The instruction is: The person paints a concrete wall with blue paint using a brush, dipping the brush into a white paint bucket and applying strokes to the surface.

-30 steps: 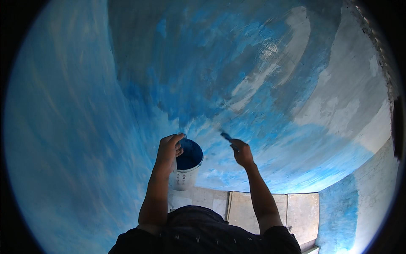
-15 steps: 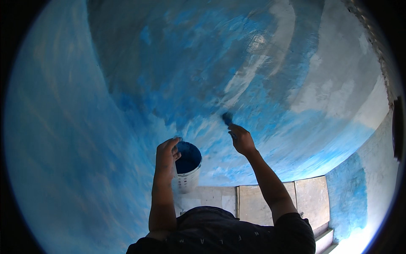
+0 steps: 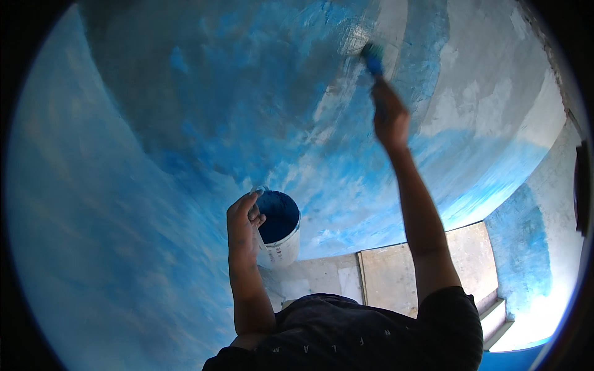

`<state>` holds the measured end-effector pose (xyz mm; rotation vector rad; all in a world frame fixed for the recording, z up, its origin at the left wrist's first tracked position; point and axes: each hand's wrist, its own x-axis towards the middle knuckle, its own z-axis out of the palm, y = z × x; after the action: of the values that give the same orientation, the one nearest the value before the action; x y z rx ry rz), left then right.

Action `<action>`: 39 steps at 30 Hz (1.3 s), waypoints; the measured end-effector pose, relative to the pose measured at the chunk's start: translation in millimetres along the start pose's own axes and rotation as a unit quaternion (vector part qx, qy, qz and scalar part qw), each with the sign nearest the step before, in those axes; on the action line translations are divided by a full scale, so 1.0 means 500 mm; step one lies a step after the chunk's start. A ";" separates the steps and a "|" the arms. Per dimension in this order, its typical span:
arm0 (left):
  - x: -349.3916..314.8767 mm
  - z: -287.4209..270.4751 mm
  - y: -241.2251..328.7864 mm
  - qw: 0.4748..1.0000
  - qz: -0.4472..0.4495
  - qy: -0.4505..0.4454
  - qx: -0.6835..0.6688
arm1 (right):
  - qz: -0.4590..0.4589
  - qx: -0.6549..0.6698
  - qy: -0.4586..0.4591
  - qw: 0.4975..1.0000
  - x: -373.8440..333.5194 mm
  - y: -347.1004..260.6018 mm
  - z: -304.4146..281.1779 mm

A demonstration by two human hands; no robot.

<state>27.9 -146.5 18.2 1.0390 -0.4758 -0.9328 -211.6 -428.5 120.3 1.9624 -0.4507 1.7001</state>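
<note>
My left hand [image 3: 244, 216] is closed on the near-left rim of a white plastic bucket [image 3: 281, 250], its fingers hooked over the edge. Dark blue paint [image 3: 276, 219] coats the bucket's inside. Raised and reaching forward, my right hand [image 3: 391, 117] is wrapped round the handle of a paintbrush [image 3: 372, 59]. The bristle end is at a wet, shiny patch of the wall; blur hides whether it touches. Streaky blue paint over grey covers the wall [image 3: 260, 93] in front of me.
Bare grey-white plaster [image 3: 482, 80] shows at the upper right, near a rough edge. At lower right are pale boards [image 3: 390, 278] and a step-like ledge [image 3: 495, 318] beside bright light. A dark object [image 3: 581, 188] juts in at the far right. Blue-painted wall [image 3: 111, 216] curves along my left.
My right hand has swung up and a little right with the paintbrush, from the wall's lower middle to the shiny patch. The bucket in my left hand has shifted slightly upward in the view.
</note>
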 end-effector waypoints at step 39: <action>0.061 -0.059 -0.072 0.997 -0.012 -0.017 0.079 | 0.269 0.395 -0.550 0.685 -0.267 -0.405 0.087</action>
<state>50.5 -163.5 -29.6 1.1763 -0.5737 -0.9460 -86.3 -297.4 -46.4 3.7504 -0.8340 0.6896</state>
